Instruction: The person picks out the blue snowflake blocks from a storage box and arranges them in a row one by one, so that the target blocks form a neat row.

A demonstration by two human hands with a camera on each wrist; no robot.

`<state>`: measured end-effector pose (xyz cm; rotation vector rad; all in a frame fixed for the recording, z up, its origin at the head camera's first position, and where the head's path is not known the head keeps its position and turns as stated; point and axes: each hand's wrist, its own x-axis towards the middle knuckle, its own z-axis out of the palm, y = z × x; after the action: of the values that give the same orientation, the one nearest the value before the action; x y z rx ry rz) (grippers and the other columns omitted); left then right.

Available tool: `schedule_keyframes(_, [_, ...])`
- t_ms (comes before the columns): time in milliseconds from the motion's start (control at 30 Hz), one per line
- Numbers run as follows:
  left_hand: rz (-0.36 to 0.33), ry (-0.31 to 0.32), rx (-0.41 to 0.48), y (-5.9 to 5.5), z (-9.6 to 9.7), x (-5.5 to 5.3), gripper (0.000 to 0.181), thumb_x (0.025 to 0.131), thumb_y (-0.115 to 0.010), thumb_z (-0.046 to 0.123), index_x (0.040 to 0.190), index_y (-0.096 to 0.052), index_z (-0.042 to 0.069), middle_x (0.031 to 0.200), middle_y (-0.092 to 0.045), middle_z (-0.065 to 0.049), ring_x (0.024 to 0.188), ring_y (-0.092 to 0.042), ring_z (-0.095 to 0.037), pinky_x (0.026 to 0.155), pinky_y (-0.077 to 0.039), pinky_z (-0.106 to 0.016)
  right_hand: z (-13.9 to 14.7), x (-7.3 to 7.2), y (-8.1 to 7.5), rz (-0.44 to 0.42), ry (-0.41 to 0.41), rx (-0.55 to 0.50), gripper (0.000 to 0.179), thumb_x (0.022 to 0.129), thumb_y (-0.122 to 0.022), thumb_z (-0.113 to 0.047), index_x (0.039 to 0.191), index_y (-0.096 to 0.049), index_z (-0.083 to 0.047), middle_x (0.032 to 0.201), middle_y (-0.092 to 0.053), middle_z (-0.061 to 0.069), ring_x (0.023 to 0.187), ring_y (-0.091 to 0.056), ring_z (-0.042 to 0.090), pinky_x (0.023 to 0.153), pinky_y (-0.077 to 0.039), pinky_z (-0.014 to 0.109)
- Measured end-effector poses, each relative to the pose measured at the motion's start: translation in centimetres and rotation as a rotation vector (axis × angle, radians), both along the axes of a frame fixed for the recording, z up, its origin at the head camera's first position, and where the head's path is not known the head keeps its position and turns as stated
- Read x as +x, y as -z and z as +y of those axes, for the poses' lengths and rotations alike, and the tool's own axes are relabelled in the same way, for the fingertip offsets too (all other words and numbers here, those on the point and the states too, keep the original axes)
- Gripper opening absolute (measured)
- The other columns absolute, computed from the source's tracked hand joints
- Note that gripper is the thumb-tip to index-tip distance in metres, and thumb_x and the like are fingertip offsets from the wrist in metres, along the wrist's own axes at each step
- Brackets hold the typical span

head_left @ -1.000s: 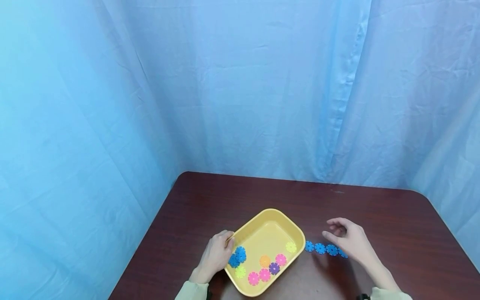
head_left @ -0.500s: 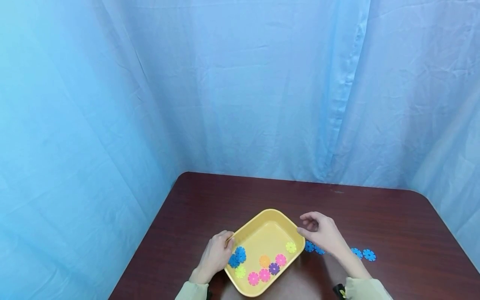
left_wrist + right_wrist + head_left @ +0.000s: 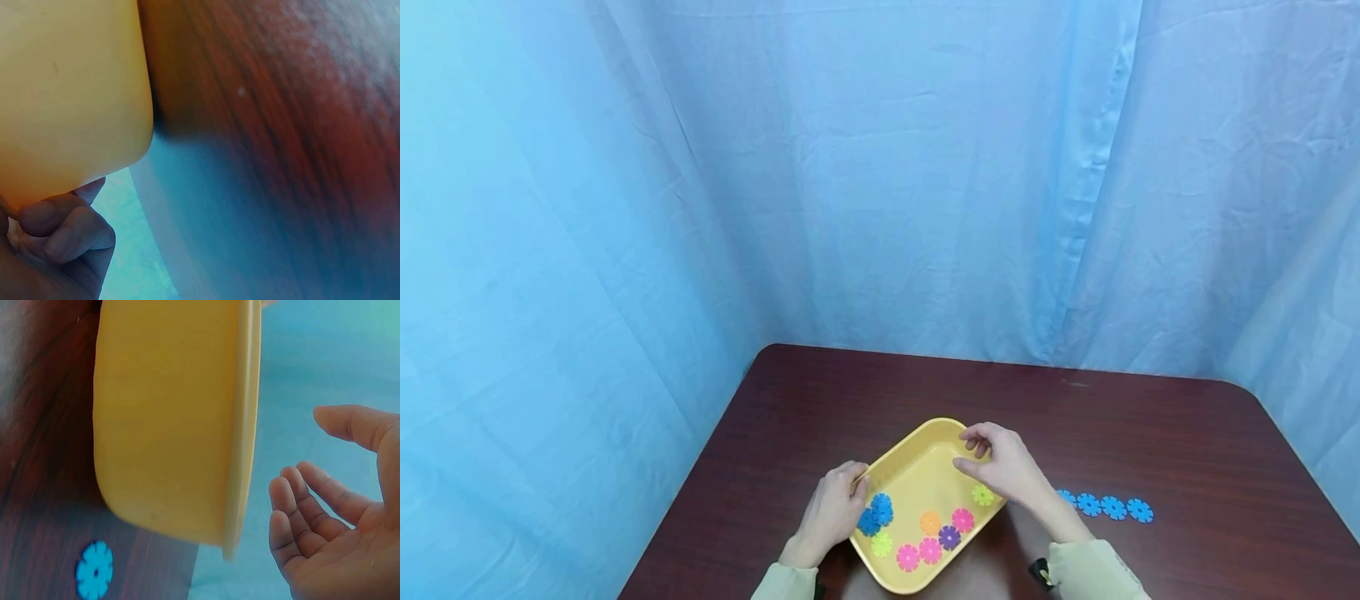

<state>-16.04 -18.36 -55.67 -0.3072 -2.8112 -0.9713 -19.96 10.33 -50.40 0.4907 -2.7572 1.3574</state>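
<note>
I count two hands of mine, the left hand (image 3: 831, 510) and the right hand (image 3: 1003, 465), one yellow tray (image 3: 917, 485) and one counter (image 3: 850, 396). Inside the tray I see three pink discs (image 3: 930, 550), two yellow-green discs (image 3: 881, 544), one orange disc (image 3: 930, 523), one purple disc (image 3: 950, 537) and some overlapping blue discs (image 3: 882, 508), too stacked to count. Outside it, I count at least four blue discs in a row (image 3: 1113, 507), the line partly hidden by my right arm.
</note>
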Motion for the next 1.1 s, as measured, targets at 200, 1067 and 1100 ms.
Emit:
schedule_keyframes(200, [0.01,0.005,-0.002,-0.1,0.0,0.0,0.016,0.097,-0.063,0.012,0.108,-0.073,0.007,0.098,-0.069,0.001,0.085,-0.063,-0.01,0.074,-0.054,-0.033,-1.5,-0.1,0.6,0.025,-0.032,-0.006,0.029,0.079,-0.084,-0.015,0.102,-0.07,-0.006,0.088,-0.063,0.006,0.079,-0.056,0.018,0.069,-0.049,0.028])
schedule_keyframes(1067, [0.025,0.006,-0.009,-0.1,0.0,0.0,0.012,0.096,-0.064,0.009,0.104,-0.072,0.008,0.092,-0.066,0.003,0.076,-0.059,-0.007,0.065,-0.049,-0.028,-7.1,0.3,2.4,0.024,-0.157,0.017,0.033,0.077,-0.085,-0.016,0.1,-0.069,0.001,0.086,-0.063,0.007,0.074,-0.057,0.022,0.064,-0.047,0.025])
schedule_keyframes(1100, [0.028,0.007,-0.01,-0.1,0.0,0.0,0.011,0.096,-0.064,0.009,0.103,-0.072,0.008,0.092,-0.066,0.003,0.075,-0.059,-0.007,0.065,-0.049,-0.028,-7.2,0.3,2.5,0.027,-0.159,0.021,0.033,0.077,-0.085,-0.016,0.1,-0.069,0.001,0.085,-0.063,0.007,0.074,-0.057,0.022,0.064,-0.047,0.025])
